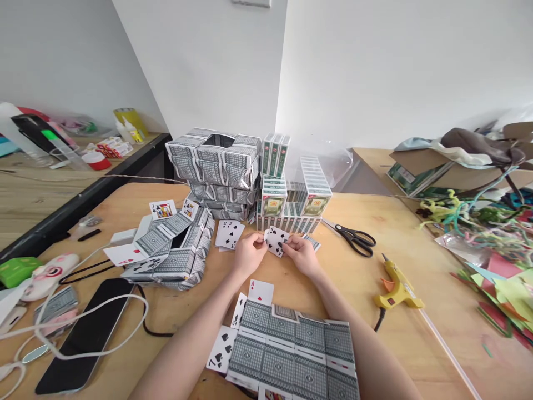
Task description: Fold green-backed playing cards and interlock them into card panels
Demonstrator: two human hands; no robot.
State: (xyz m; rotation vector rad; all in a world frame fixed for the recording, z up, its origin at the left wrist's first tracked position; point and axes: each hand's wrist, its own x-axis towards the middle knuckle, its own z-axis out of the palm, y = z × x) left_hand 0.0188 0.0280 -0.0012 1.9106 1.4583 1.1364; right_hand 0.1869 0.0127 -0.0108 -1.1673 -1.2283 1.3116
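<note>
Both hands pinch a playing card (275, 242) with its spade face up, just above the table. My left hand (250, 254) grips its left edge, and my right hand (300, 254) grips its right side. Left of it, a few loose face-up cards (229, 235) lie on the wood. Between my forearms sits a panel of grey-backed cards (287, 350), with an ace of diamonds (261, 291) and a seven of spades (220, 350) sticking out along its edges. Part of another card shows behind my right hand.
Card-covered boxes (212, 166) are stacked at the back, beside boxed card decks (275, 204). Another card-covered box (183, 255) stands left. Scissors (358, 239) and a yellow glue gun (395, 289) lie right. A phone (87, 333) and white cable (104, 305) are at front left.
</note>
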